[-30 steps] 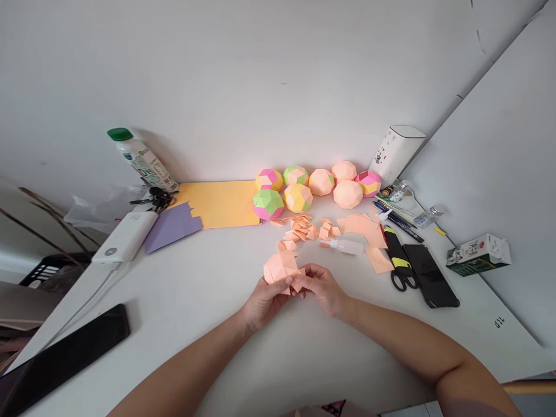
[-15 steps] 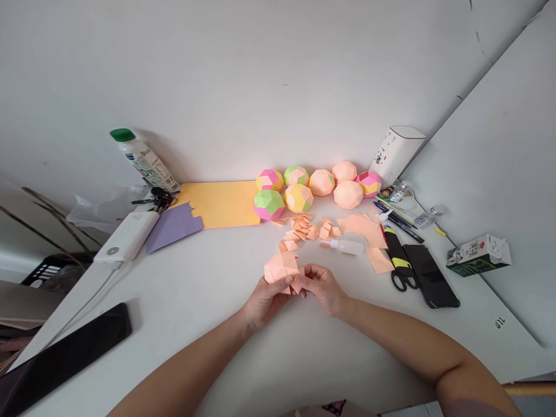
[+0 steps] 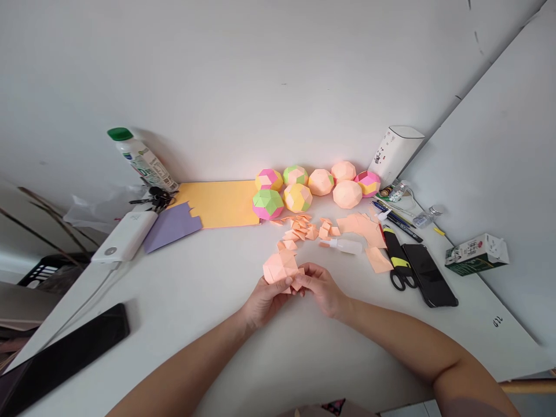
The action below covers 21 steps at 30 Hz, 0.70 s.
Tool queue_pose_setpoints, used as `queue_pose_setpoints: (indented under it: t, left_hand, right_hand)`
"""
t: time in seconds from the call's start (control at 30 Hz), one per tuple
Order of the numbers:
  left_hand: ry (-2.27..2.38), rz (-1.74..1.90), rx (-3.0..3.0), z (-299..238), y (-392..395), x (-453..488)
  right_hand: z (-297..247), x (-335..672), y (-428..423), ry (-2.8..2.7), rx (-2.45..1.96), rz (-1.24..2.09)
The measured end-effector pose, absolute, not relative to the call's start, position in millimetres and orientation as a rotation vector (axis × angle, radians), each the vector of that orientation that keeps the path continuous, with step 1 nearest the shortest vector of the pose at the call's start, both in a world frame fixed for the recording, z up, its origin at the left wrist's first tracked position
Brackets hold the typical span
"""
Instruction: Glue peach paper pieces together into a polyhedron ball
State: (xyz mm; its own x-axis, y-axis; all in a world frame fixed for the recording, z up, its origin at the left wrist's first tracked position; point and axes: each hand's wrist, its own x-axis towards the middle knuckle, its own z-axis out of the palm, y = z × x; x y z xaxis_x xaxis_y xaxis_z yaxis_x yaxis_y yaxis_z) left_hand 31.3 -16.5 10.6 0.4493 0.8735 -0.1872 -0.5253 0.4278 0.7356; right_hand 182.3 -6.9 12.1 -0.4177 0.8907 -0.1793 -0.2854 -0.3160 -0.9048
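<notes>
Low over the white table, my left hand (image 3: 263,301) grips a faceted peach paper ball (image 3: 278,267) whose near side looks unclosed. My right hand (image 3: 324,288) pinches a paper flap at the ball's right edge, with fingertips close to my left thumb. Just beyond lie small folded peach paper pieces (image 3: 299,227) in a loose pile. A clear glue bottle (image 3: 346,246) with a peach-coloured tip rests to the right of them. Finished-looking paper balls in pink, green, yellow and peach stand by the wall, among them a green and pink ball (image 3: 268,204).
Peach paper sheets (image 3: 362,227), black-yellow scissors (image 3: 398,255), a phone (image 3: 430,275) and a small carton (image 3: 476,255) lie right. Left are yellow card (image 3: 226,202), purple card (image 3: 172,227), a bottle (image 3: 145,159), a white power bank (image 3: 125,236) and a dark device (image 3: 65,347).
Almost nothing differs. Both hands keep their hold on the paper ball, and the whole view has shifted very slightly.
</notes>
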Motion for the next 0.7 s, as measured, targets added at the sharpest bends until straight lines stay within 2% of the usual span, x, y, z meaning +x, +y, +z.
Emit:
queue_pose_setpoints:
  t: [0.7]
  left_hand:
    - [0.637, 0.944, 0.677, 11.8, -19.6, 32.5]
  right_hand:
    - [12.1, 181.4, -7.2, -0.975, -0.887, 1.879]
